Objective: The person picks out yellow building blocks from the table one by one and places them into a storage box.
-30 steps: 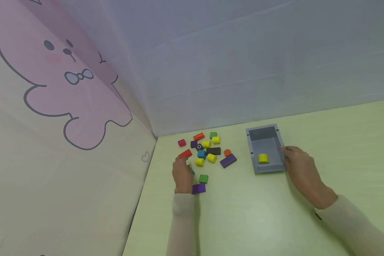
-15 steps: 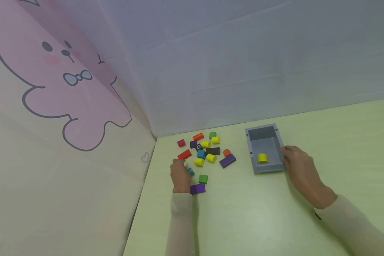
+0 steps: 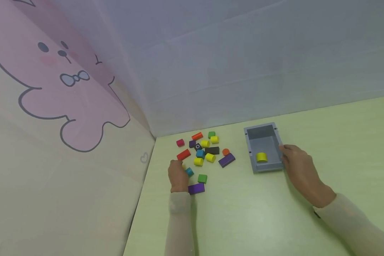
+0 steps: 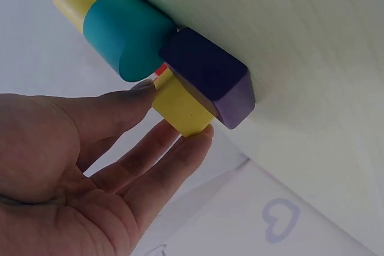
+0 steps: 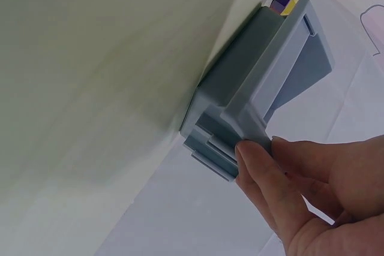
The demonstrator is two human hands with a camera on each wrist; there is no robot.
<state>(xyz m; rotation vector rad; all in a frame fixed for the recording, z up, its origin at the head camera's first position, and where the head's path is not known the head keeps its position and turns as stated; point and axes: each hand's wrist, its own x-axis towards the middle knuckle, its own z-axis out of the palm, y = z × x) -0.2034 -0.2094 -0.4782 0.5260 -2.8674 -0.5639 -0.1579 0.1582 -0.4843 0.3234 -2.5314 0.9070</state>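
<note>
My left hand [image 3: 178, 176] is at the near left of a scatter of small coloured blocks. In the left wrist view its thumb and fingers pinch a yellow block [image 4: 180, 109], which a dark purple block [image 4: 207, 67] partly overlaps. Right by the thumb lies a teal cylinder [image 4: 123, 31]. Over on the right, my right hand [image 3: 300, 174] grips the side rim of a grey plastic bin [image 3: 265, 144], thumb on one face and fingers on the other in the right wrist view. Inside the bin lies one yellow half-round block [image 3: 261, 157].
Several yellow cylinders [image 3: 210, 158], a red block [image 3: 184, 154], a black block [image 3: 212, 150] and a green block [image 3: 202, 179] lie about on the pale table [image 3: 243, 213]. A cloth wall [image 3: 259, 71] rises behind, with another at the left.
My left hand has shifted a little left, uncovering the teal cylinder, and a bit of yellow shows at its fingers. The right hand keeps its grip on the bin.
</note>
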